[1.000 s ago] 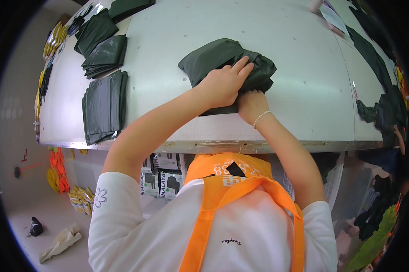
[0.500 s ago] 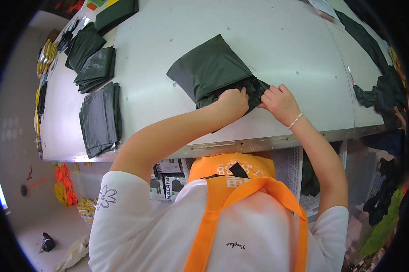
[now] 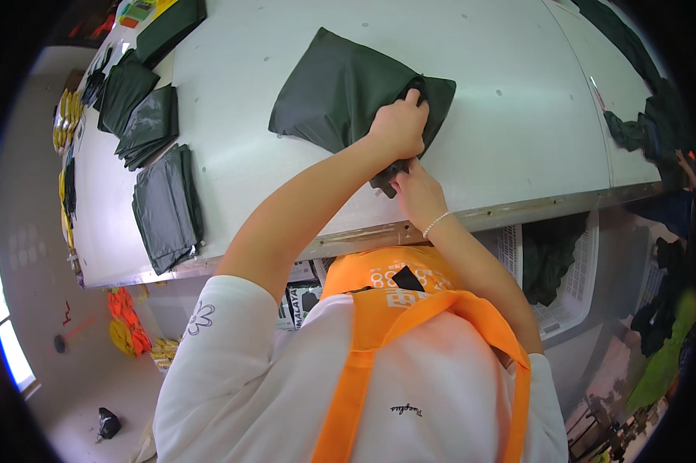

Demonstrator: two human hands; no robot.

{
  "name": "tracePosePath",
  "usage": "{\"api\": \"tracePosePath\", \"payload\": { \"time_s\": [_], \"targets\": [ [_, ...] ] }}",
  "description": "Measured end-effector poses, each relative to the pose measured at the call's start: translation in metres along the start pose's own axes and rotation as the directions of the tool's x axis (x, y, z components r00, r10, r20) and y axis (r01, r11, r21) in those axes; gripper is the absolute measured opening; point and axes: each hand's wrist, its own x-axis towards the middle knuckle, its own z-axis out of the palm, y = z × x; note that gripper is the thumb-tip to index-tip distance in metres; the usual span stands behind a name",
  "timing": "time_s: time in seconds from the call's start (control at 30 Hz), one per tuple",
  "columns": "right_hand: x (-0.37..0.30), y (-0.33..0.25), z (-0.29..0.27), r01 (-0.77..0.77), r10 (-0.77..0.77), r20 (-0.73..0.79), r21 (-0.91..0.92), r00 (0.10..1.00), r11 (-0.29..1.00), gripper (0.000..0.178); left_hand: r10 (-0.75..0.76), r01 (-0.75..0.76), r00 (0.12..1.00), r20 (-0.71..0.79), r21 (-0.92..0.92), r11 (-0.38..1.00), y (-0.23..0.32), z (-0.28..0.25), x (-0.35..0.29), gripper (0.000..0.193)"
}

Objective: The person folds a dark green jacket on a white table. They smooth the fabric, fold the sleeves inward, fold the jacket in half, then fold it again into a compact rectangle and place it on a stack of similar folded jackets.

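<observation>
A dark green fabric pouch (image 3: 332, 92), smooth and roughly square, lies flat on the white table before me. My left hand (image 3: 400, 126) rests across its right part, fingers closed on a dark fold near the opening. Just nearer to me, my right hand (image 3: 419, 193) pinches a bunched black piece of material (image 3: 384, 179) that hangs out at the pouch's near edge. My left hand hides part of the opening, so how the bunched piece joins the pouch cannot be seen.
On the table's left side lie several stacks of folded dark green pieces (image 3: 168, 208). Dark green cloth (image 3: 633, 131) trails over the right end. The metal-trimmed table edge (image 3: 363, 238) runs close to my body. Below it stands a white crate (image 3: 583, 285) with dark cloth inside.
My right hand has moved left and nearer, from the pouch's right corner to below my left hand. The pouch has turned somewhat, and a flat corner now shows at its right.
</observation>
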Motion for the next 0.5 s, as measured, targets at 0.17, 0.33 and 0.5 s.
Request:
{"api": "tracePosePath", "payload": {
  "time_s": [0.17, 0.33, 0.5],
  "targets": [
    [0.005, 0.010, -0.026, 0.027, -0.040, 0.106, 0.120, 0.994, 0.992, 0.007, -0.045, 0.019, 0.988, -0.147, -0.172, 0.985, 0.001, 0.013, 0.007, 0.042],
    [0.008, 0.013, -0.042, 0.120, -0.142, 0.191, 0.119, 0.971, 0.986, 0.004, 0.053, 0.079, 0.898, -0.437, 0.280, 0.957, 0.000, 0.080, 0.019, 0.052],
    [0.002, 0.019, -0.086, 0.154, -0.172, 0.082, 0.193, 0.982, 0.969, 0.002, -0.025, 0.004, 0.998, -0.065, -0.305, 0.952, 0.008, 0.028, 0.023, 0.048]
  ]
}}
